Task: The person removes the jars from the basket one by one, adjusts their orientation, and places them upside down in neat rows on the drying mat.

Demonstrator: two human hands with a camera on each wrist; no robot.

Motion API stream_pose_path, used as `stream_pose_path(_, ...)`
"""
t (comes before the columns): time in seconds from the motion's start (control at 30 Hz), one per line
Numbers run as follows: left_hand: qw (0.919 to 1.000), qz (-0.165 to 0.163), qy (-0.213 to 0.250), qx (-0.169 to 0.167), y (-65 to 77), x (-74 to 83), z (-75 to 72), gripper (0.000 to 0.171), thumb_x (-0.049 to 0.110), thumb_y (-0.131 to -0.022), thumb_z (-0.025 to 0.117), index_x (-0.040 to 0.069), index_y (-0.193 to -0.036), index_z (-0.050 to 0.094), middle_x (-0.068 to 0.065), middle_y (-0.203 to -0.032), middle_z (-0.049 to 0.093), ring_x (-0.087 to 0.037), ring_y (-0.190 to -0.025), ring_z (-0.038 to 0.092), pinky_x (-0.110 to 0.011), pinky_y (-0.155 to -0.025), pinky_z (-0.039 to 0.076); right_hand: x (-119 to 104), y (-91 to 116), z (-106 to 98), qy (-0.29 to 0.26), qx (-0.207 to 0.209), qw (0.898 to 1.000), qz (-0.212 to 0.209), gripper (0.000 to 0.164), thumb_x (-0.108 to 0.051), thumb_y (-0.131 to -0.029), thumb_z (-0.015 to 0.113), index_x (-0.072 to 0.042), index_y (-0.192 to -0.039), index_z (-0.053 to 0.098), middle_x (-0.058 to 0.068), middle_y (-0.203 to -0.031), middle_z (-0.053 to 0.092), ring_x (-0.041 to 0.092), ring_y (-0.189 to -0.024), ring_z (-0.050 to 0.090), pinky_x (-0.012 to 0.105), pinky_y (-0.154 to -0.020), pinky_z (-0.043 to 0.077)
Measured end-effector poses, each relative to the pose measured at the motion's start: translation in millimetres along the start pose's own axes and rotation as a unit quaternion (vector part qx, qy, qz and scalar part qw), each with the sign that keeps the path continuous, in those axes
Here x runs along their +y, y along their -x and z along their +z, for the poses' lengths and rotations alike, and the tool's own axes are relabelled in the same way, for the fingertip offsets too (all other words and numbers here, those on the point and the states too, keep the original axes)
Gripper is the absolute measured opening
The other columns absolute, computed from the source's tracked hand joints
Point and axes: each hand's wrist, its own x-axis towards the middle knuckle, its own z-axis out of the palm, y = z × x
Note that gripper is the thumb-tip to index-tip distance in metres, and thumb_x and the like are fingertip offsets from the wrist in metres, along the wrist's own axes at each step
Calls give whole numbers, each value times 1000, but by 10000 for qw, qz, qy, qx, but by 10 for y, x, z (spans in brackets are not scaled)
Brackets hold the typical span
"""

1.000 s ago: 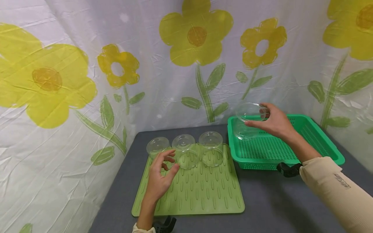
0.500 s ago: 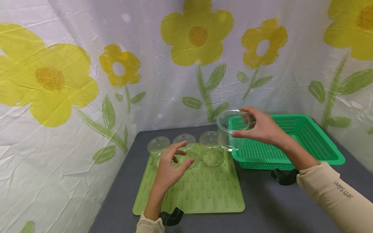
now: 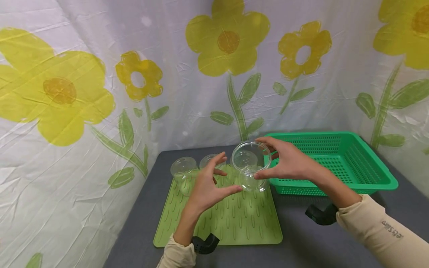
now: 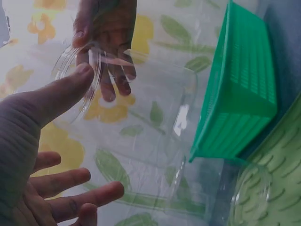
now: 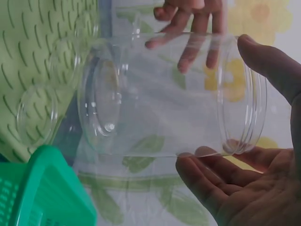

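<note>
My right hand (image 3: pixel 291 160) grips a clear plastic jar (image 3: pixel 251 163) near its ringed mouth, thumb on one side and fingers on the other. The jar is held mouth up above the green mat (image 3: pixel 234 223); its see-through wall and round base show in the right wrist view. My left hand (image 3: pixel 209 188) is raised over the mat with fingers spread and relaxed, its thumb overlapping the held jar's rim in the left wrist view. Two clear jars, a left one (image 3: pixel 184 175) and a partly hidden one (image 3: pixel 211 160), stand on the mat's far side. Another is behind the held jar.
A green perforated basket (image 3: pixel 335 187) stands on the dark grey table (image 3: pixel 134 223) at the right, just beside the mat. A white curtain (image 3: pixel 187 111) with yellow flowers hangs behind the table.
My right hand has carried the jar from over the basket leftward and down to above the mat. My left hand has moved right and slightly up, toward the jar.
</note>
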Motion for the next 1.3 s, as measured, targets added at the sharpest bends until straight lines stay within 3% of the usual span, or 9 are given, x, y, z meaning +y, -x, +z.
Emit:
stream_pose_path(0.27,9988,-209,18,-452,-1,92,31,112,41,-69,95,36,-159,29,-1,-155,46,-21,-112,66,-38,-79,57,-74,39,144,74,-249,9981,-551,96,-41,-75,91,-5,-151,45,13,-139,58,31,-120,60,49,-95,55)
stream_pose_path(0.57,9972,-137,-168,-714,35,61,53,107,43,-68,95,26,-155,35,8,-142,57,-24,-107,64,-38,-80,54,-74,77,247,310,-451,9960,-701,97,-39,-77,89,-4,-153,41,17,-147,53,31,-119,59,50,-93,53)
stream_pose_path(0.73,9975,2,-221,-668,55,23,63,104,42,-69,95,28,-153,36,7,-141,58,-22,-102,65,-37,-81,54,-66,98,290,318,-363,9957,-790,99,-38,-76,90,-4,-154,40,18,-147,53,34,-121,58,49,-90,55)
stream_pose_path(0.93,9983,81,-241,-530,75,-8,80,101,40,-68,95,28,-151,39,5,-139,61,-29,-103,67,-39,-83,54,-51,125,325,285,-347,9949,-904,102,-42,-76,90,-7,-156,38,19,-148,51,36,-121,57,55,-91,54)
stream_pose_path(1.1,9989,103,-144,-440,103,-59,82,98,37,-69,95,34,-150,40,9,-139,61,-17,-100,66,-36,-85,54,-31,141,327,236,-398,9943,-958,105,-43,-76,90,-10,-159,34,19,-151,49,35,-124,56,54,-92,53)
stream_pose_path(1.17,9991,102,-5,-408,119,-81,78,98,37,-70,95,36,-150,39,11,-140,59,-15,-100,66,-35,-82,54,-7,145,334,167,-369,9948,-934,104,-42,-77,90,-12,-159,34,17,-152,48,35,-127,55,54,-95,52)
stream_pose_path(1.3,9987,69,424,-292,155,-128,69,98,32,-72,94,36,-152,37,9,-143,57,-22,-103,69,-31,-72,52,75,151,367,91,-269,9952,-938,103,-44,-77,89,-14,-159,34,13,-151,49,33,-129,55,53,-95,50)
